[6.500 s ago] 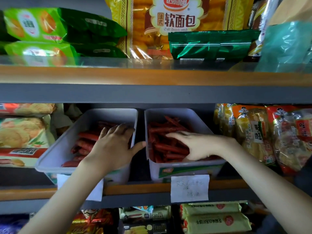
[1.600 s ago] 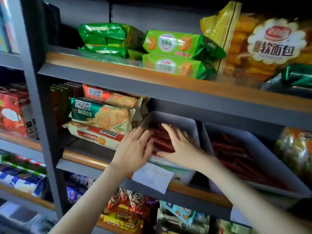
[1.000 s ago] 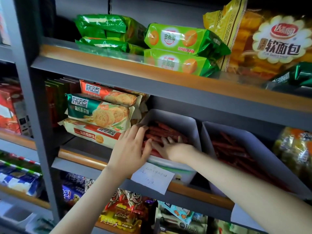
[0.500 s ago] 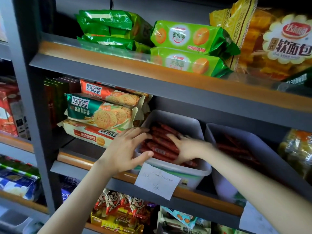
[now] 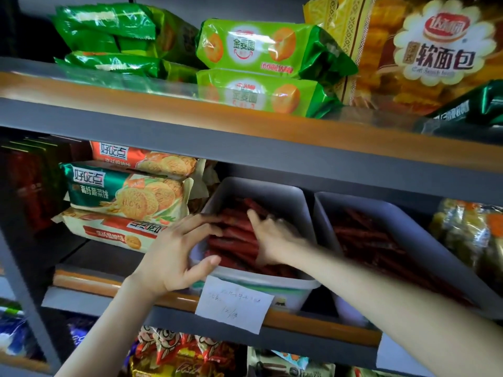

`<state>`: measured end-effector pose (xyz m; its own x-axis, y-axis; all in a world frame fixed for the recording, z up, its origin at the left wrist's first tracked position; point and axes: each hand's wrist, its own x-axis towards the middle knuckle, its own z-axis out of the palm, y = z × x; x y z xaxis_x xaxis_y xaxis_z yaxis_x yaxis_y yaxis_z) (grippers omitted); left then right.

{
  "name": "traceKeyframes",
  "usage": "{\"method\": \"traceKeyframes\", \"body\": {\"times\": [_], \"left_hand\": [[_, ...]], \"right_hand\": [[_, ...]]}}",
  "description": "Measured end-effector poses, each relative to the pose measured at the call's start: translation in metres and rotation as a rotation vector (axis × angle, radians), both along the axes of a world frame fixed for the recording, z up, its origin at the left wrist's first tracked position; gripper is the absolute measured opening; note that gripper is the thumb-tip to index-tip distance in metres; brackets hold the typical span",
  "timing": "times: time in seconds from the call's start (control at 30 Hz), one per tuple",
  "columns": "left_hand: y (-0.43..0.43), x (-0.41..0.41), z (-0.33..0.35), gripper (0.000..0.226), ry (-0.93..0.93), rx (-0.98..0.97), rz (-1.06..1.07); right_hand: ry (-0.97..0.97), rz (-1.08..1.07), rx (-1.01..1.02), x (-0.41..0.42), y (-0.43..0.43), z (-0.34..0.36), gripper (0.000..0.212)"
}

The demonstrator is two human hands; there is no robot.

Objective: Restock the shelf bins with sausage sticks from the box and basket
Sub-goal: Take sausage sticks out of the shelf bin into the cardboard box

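Two white bins stand side by side on the middle shelf. The left bin holds red sausage sticks lying lengthwise. My left hand grips its front left corner, fingers over the rim and thumb against the front wall. My right hand lies inside this bin with fingers spread flat on the sticks; it is blurred by motion. The right bin holds thinner dark red sticks, and my right forearm crosses in front of it. No box or basket is in view.
Biscuit packs are stacked just left of the left bin. A handwritten paper label hangs from the shelf edge below it. Green packs and a bread bag fill the upper shelf. Snack bags crowd the right.
The left bin has slid forward to the shelf's front edge under my left hand. My right hand has shifted over the sticks inside it.
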<state>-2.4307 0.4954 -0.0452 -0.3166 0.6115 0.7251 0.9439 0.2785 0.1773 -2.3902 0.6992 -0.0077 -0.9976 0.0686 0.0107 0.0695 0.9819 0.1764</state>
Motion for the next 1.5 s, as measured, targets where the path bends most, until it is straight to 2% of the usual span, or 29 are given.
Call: {"method": "traceKeyframes", "body": {"times": [0.2,0.27,0.33,0.47,0.57,0.63,0.77,0.87,1.0,1.07,1.2,1.3,1.4,1.5], "left_hand": [[-0.006,0.009,0.004,0.069,-0.017,-0.075,0.138],[-0.007,0.015,0.006,0.06,-0.013,-0.059,0.145],[-0.008,0.019,0.007,0.055,-0.05,-0.015,0.11],[-0.002,0.03,0.017,0.066,-0.209,0.136,0.093],[0.015,0.041,0.03,0.072,-0.021,0.099,0.243],[0.029,0.051,0.039,0.075,0.143,0.015,0.386],[0.044,0.071,0.056,0.083,0.348,-0.127,0.564],[0.047,0.094,0.066,0.07,0.469,-0.122,0.613],[0.04,0.145,0.071,0.04,0.587,-0.025,0.687],[0.026,0.177,0.068,0.032,0.601,-0.007,0.752],[-0.018,0.242,0.045,0.029,0.551,-0.055,0.909],[-0.058,0.283,0.0,0.031,0.435,-0.166,1.041],[-0.096,0.324,-0.07,0.037,0.171,-0.294,1.147],[-0.129,0.359,-0.162,0.043,-0.243,-0.418,1.238]], "right_hand": [[0.229,0.105,0.251,0.007,-0.004,0.005,0.075],[0.328,0.139,0.29,0.013,-0.004,0.011,0.073],[0.423,0.16,0.351,0.021,-0.002,0.017,0.073],[0.66,0.154,0.413,0.037,0.004,0.024,0.068],[0.801,0.225,0.442,0.06,0.007,0.03,0.061],[0.888,0.29,0.446,0.075,0.006,0.033,0.06],[1.004,0.395,0.456,0.101,0.011,0.036,0.056],[1.057,0.433,0.43,0.12,0.019,0.041,0.053],[1.106,0.537,0.388,0.151,0.019,0.045,0.048],[1.108,0.616,0.338,0.167,0.008,0.041,0.047],[1.076,0.809,0.116,0.193,-0.034,0.015,0.042],[0.894,0.983,-0.069,0.201,-0.074,-0.033,0.049],[0.588,1.146,-0.26,0.207,-0.121,-0.109,0.06],[0.217,1.24,-0.306,0.216,-0.167,-0.204,0.074]]}}
